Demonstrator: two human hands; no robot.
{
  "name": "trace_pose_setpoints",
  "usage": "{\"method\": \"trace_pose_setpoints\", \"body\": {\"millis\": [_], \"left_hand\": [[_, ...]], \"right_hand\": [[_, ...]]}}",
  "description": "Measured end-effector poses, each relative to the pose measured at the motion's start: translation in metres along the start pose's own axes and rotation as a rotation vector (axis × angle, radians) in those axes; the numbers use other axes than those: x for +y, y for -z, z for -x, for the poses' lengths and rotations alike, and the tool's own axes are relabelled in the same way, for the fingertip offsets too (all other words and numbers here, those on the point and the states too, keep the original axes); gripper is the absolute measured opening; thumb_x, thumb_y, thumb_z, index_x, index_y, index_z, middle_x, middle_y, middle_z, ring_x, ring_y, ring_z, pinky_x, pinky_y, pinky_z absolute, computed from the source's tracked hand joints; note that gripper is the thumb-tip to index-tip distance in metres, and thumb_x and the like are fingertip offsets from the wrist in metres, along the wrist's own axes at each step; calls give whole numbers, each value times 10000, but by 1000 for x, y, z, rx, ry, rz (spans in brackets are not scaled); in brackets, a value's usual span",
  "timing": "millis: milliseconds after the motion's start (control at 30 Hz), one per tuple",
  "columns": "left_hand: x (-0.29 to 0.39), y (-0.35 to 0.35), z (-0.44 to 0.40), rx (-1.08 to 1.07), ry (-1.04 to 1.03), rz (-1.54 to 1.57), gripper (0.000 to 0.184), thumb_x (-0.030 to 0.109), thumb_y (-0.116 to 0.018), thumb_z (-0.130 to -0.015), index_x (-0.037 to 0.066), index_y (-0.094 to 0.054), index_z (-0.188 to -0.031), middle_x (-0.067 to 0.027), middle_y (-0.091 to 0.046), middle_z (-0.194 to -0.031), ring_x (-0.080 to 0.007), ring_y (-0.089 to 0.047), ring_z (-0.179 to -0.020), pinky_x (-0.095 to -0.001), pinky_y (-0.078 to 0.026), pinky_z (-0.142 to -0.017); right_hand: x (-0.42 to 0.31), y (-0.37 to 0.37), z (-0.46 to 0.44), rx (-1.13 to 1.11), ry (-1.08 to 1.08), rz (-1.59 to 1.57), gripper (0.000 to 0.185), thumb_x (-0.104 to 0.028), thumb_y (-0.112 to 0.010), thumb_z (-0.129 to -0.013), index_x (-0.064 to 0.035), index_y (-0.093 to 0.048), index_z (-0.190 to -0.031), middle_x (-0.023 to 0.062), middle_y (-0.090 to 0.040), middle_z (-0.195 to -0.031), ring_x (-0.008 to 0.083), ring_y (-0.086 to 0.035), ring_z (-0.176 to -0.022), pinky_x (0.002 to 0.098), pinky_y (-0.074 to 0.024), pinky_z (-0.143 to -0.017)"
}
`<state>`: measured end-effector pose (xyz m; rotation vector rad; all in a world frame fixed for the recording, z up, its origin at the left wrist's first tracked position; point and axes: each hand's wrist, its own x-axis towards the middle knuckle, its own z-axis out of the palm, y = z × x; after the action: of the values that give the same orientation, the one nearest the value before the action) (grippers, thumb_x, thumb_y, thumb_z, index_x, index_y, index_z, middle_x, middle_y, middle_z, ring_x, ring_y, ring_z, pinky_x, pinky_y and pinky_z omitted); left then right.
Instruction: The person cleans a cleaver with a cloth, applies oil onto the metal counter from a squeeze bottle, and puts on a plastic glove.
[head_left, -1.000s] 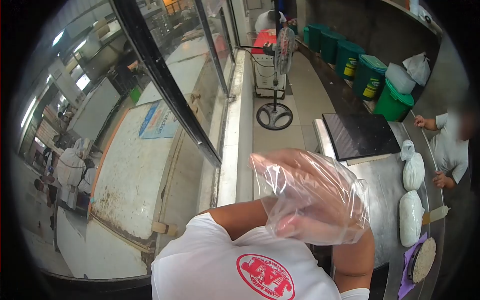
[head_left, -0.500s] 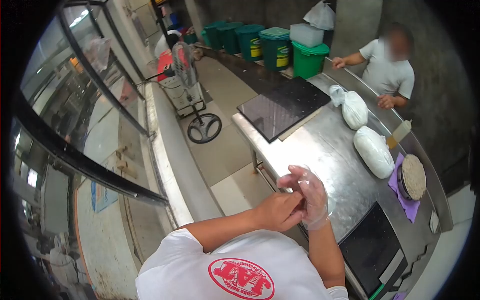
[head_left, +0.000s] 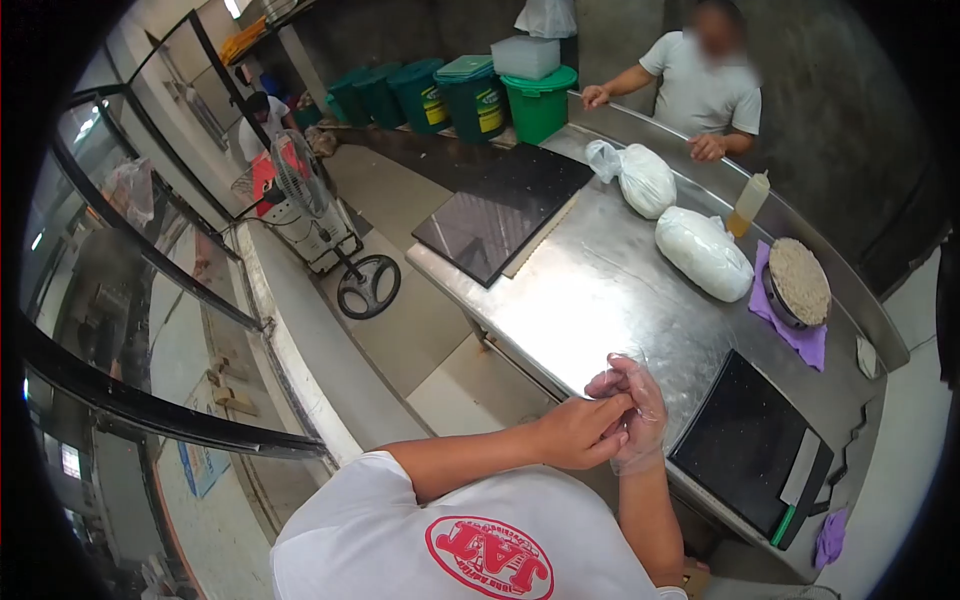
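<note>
My left hand [head_left: 583, 432], bare, reaches across in front of my white shirt. Its fingers are bent and pinch the clear plastic glove at the palm of my right hand. A thin transparent glove [head_left: 640, 457] covers my right hand [head_left: 640, 398], whose fingers are loosely curved and hold nothing that I can see. Both hands touch each other by the near edge of the steel table [head_left: 600, 290]. To their right lies a black board [head_left: 735, 450] with a wide blade [head_left: 800, 468] with a green handle on it.
Two white bags [head_left: 703, 254], a squeeze bottle [head_left: 749, 205] and a bowl of pale crumbly food [head_left: 799, 283] on purple cloth stand along the far side. Another black slab [head_left: 505, 213] lies at the left end. A person [head_left: 705, 85] stands across the table. A fan [head_left: 300, 180] stands left.
The view has swung right, showing more of the table and the blade. The glove, loose and baggy around my hands earlier, now fits closely on my right hand. My left hand is outside it.
</note>
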<state>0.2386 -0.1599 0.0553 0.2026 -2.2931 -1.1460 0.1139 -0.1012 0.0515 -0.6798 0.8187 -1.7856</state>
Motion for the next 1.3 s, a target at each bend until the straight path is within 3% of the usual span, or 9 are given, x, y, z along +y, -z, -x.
{"method": "trace_pose_setpoints", "body": {"millis": [267,467,533,667,733,867,967,1033,1300], "left_hand": [[0,1,4,16,-18,-4,442,131,-634,-844,-25,-499,-1235,-153,-624,-808,-335,-636,-679,-428,-516,-646],[7,9,13,29,82,-18,446,110,-653,-829,-17,-502,-1229,-142,-603,-786,-264,-607,-619,-376,-494,-597],[7,8,12,43,-1,-31,436,93,-652,-827,-25,-502,-1219,-143,-602,-788,-256,-604,-604,-358,-488,-582],[5,7,9,15,61,-49,446,90,-660,-818,-29,-502,-1218,-150,-610,-817,-269,-608,-637,-359,-483,-597],[2,4,3,44,-112,-135,474,94,-669,-807,-18,-501,-1235,-158,-609,-852,-288,-599,-684,-377,-487,-632],[10,-2,-3,3,-40,-51,491,99,-670,-797,-4,-504,-1248,-147,-599,-873,-296,-579,-721,-397,-483,-685],[14,-9,-8,31,-83,-70,475,143,-642,-827,24,-503,-1265,-126,-572,-774,-314,-586,-707,-429,-492,-714],[15,-12,-7,-32,27,-5,483,109,-662,-797,8,-511,-1245,-146,-591,-932,-305,-566,-784,-412,-474,-746],[21,-15,-11,-22,29,5,445,102,-659,-800,12,-522,-1214,-112,-571,-902,-261,-560,-752,-384,-472,-722]], "right_hand": [[0,-5,1,24,-64,-77,463,-360,-551,-968,20,-586,-1230,154,-664,-930,246,-651,-877,346,-531,-800],[-4,-14,3,-21,-270,-190,433,-310,-582,-959,20,-579,-1238,172,-665,-960,221,-650,-855,295,-549,-713],[-3,-12,5,-14,-252,-176,432,-301,-582,-961,23,-575,-1248,174,-665,-960,218,-650,-854,290,-552,-719],[-5,-10,8,-41,-222,-160,423,-295,-563,-976,26,-573,-1252,173,-661,-965,211,-649,-854,264,-550,-701],[-8,-8,10,-17,-185,-180,412,-292,-547,-985,24,-576,-1246,172,-658,-961,214,-647,-866,279,-552,-725],[-20,-6,17,14,-167,-189,411,-302,-535,-988,21,-581,-1236,170,-659,-956,213,-645,-860,285,-551,-729],[-22,-3,22,26,-90,-147,416,-313,-528,-986,19,-582,-1230,169,-659,-953,208,-645,-850,275,-549,-712],[-22,0,23,72,-118,-173,419,-319,-533,-981,15,-584,-1228,173,-660,-948,197,-647,-809,251,-542,-653],[-28,2,23,54,-105,-150,391,-310,-528,-991,4,-591,-1215,179,-659,-930,182,-642,-759,245,-533,-605]]}}
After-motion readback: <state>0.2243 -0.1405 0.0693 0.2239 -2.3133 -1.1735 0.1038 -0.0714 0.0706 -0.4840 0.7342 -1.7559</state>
